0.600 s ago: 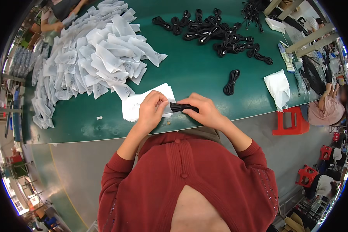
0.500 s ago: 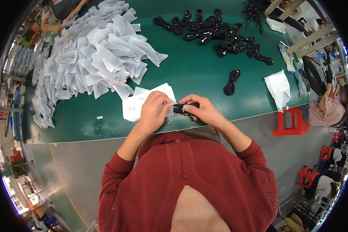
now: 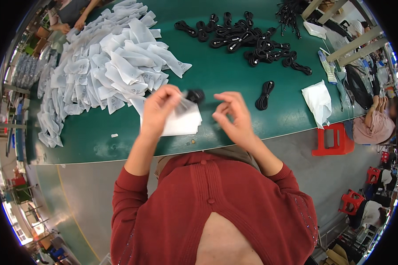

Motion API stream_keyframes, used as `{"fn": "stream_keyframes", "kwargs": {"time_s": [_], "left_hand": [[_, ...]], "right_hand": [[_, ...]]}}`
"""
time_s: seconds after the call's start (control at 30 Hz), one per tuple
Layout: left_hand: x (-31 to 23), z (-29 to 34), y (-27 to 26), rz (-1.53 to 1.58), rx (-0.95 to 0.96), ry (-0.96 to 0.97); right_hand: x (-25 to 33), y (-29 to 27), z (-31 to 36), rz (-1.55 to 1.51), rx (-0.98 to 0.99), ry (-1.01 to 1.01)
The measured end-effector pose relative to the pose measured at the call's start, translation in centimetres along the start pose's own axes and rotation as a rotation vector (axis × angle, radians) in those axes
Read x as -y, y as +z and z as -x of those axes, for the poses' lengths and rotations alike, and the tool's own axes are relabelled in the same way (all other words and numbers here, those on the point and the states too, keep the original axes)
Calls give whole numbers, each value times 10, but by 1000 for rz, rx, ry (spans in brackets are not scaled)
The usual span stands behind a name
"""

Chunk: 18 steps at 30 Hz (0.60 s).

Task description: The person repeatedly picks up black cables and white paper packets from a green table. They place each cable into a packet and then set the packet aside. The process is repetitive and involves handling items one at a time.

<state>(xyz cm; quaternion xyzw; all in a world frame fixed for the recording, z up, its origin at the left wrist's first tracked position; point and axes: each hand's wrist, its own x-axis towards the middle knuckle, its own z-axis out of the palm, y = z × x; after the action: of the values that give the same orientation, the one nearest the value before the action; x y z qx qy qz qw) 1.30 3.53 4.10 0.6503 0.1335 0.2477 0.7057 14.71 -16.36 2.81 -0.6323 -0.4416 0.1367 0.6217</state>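
We look out through a single fisheye view, the left of a head-worn pair, facing steeply down past the wearer's red cardigan (image 3: 168,212). Range close: left hand (image 3: 160,108) and right hand (image 3: 238,117) sit near mid-frame. We see the tabletop (image 3: 223,73) spread across the upper half, bowed by the lens; grey floor (image 3: 93,190) shows either side of the cardigan; corners fall dark.

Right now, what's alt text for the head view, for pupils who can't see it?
A person's left hand holds a bag with a black cable, both blurred, over a white stack; the right hand is open. On the green table, a bag heap lies left, more cables right.
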Motion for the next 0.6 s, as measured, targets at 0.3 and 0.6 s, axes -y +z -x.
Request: {"fn": "stream_keyframes", "kwargs": {"time_s": [0.3, 0.6], "left_hand": [[-25, -39, -23, -59, -117, 186], [-10, -43, -20, 803, 108, -239]], "right_hand": [[-11, -59, -3, 515, -290, 15], [-30, -74, 6, 1143, -269, 355]]}}
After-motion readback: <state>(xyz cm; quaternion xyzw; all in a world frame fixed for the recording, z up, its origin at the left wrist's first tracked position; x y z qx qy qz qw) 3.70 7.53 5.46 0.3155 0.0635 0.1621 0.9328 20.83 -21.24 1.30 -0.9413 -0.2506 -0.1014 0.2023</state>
